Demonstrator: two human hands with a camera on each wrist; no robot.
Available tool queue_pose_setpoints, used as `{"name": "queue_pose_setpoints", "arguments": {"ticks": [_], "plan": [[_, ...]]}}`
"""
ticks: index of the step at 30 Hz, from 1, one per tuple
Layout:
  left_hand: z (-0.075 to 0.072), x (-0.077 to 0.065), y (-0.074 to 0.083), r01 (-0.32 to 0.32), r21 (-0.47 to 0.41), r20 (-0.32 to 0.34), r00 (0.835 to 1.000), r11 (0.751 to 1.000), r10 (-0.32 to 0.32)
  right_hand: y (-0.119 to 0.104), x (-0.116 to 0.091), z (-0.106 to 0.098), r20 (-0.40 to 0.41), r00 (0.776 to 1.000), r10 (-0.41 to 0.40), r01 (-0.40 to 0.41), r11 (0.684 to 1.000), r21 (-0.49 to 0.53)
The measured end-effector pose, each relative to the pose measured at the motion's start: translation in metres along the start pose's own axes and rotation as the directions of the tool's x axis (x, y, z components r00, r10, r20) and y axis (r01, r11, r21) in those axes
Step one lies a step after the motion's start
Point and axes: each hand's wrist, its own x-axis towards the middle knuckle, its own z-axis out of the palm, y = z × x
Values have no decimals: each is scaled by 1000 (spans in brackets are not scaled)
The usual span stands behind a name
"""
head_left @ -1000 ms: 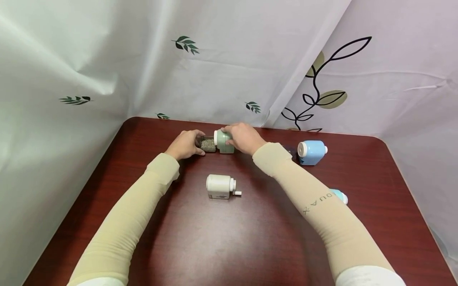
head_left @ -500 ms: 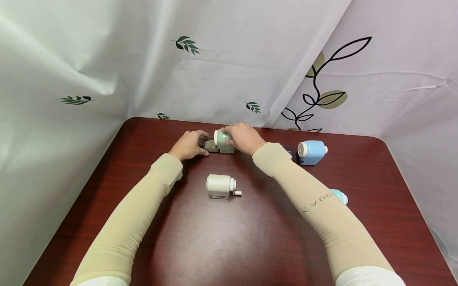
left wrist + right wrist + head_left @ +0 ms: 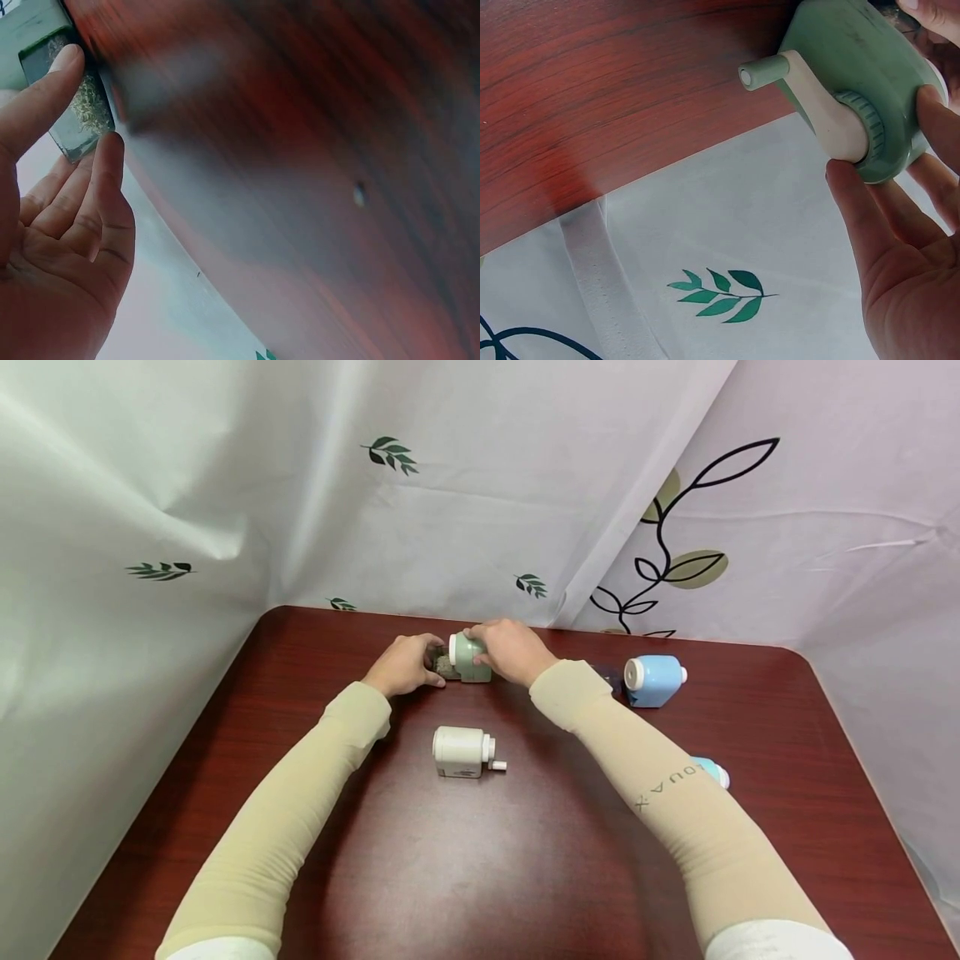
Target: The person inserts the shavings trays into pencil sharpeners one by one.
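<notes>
2 hands meet nr the far edge of the dark-red worktop (image 3: pixel 480 877). L hand (image 3: pixel 405 665): grip closed on a clear drawer (image 3: pixel 75 136), pinched btwn thumb & fingers, w/ pale greenish shavings (image 3: pixel 91 107) inside. R hand (image 3: pixel 517 647): grip closed round the green sharpener (image 3: pixel 466 653). Sharpener stands on the worktop, white end facing L hand; drawer is right up at that end, tho can't tell how far in it sits. R wrist view shows a pale crank arm (image 3: pixel 826 116) w/ green knob (image 3: pixel 766 73) on the opp. end, 1 R fingertip by its base.

1 white sharpener (image 3: pixel 459 747) stands closer to the wearer, approx. mid-worktop L-to-R, its small crank (image 3: pixel 497 765) pointing R. 1 blue sharpener (image 3: pixel 656 678) stands R of the hands, round white end turned twd them; just L of it is a dark item (image 3: pixel 611 678), partly behind the R sleeve (image 3: pixel 675 802), too unclear to ID. 1 turquoise item (image 3: pixel 707 766) w/ white end pokes out past same sleeve, mostly hidden. L sleeve (image 3: pixel 277 827) is pale yellow; R is beige w/ dark lettering. White sheeting (image 3: pixel 465 527) w/ leaf prints (image 3: pixel 724 296) hangs behind the worktop.
</notes>
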Motion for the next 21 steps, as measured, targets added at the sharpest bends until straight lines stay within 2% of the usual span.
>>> {"name": "queue_pose_setpoints", "arguments": {"ticks": [21], "plan": [[6,6,8,-19,25,6,1000,1000,19,0,0,0,22,1000,13,-13,1000,-2]]}}
